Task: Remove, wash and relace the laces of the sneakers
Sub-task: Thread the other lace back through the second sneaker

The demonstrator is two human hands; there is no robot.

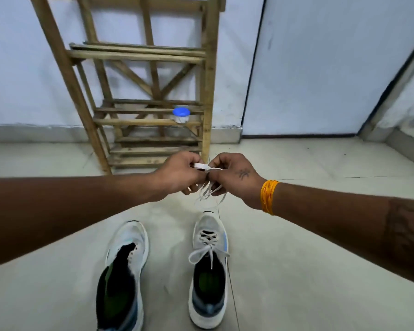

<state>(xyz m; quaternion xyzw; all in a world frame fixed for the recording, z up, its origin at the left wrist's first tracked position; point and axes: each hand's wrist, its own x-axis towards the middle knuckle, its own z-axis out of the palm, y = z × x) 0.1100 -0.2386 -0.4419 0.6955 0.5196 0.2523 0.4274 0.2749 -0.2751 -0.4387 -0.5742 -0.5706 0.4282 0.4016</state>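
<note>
Two white sneakers stand side by side on the floor below my arms. The left sneaker [126,271] has bare eyelets and an open dark inside. The right sneaker [209,266] is laced, with a bow tied over its tongue. A loose white lace [207,187] hangs bunched between my hands above the shoes. My left hand [177,174] pinches one part of it and my right hand [234,175] grips another part close beside it. Loops and ends of the lace dangle below my fingers toward the right sneaker's toe.
A bamboo rack [151,96] stands against the white wall just beyond my hands. A small jar with a blue lid [181,114] sits on one of its lower shelves. A white door [320,68] is at the right. Pale floor tiles [296,235] surround the shoes.
</note>
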